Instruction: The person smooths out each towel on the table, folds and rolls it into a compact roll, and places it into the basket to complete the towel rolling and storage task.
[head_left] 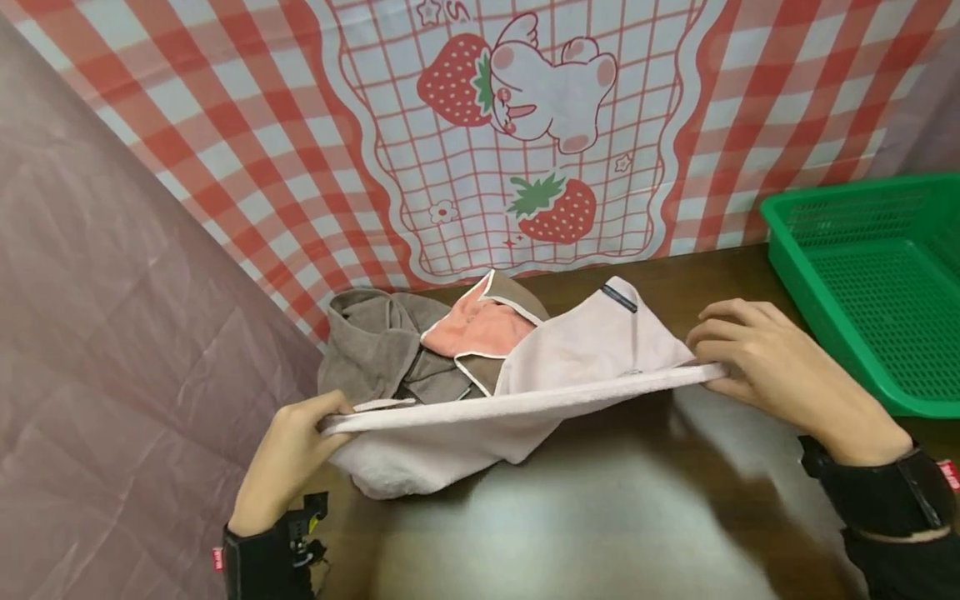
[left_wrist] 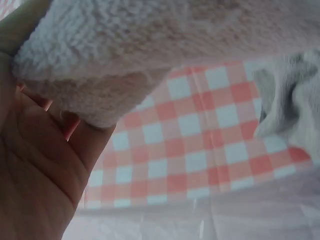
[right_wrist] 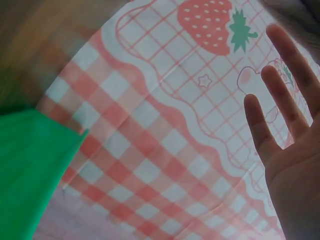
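A pale pink fluffy towel [head_left: 442,450] is stretched between my two hands above the brown table. My left hand [head_left: 281,454] pinches its left end; in the left wrist view the fleecy pile [left_wrist: 150,45] hangs over the fingers. At the other end, my right hand [head_left: 780,371] holds the edge between thumb and fingers, while other fingers stay extended in the right wrist view. Behind the raised edge lie grey-brown cloths [head_left: 375,342] and a coral cloth [head_left: 480,325] with white trim. A pale pink flap [head_left: 585,350] bears a dark tag; whether it belongs to the held towel, I cannot tell.
A green plastic basket [head_left: 795,258] with perforated sides stands at the right. Red-and-white checked cloth [head_left: 247,125] with strawberry prints hangs behind the table [head_left: 720,275]. Along the left runs a dusty pink curtain [head_left: 112,333].
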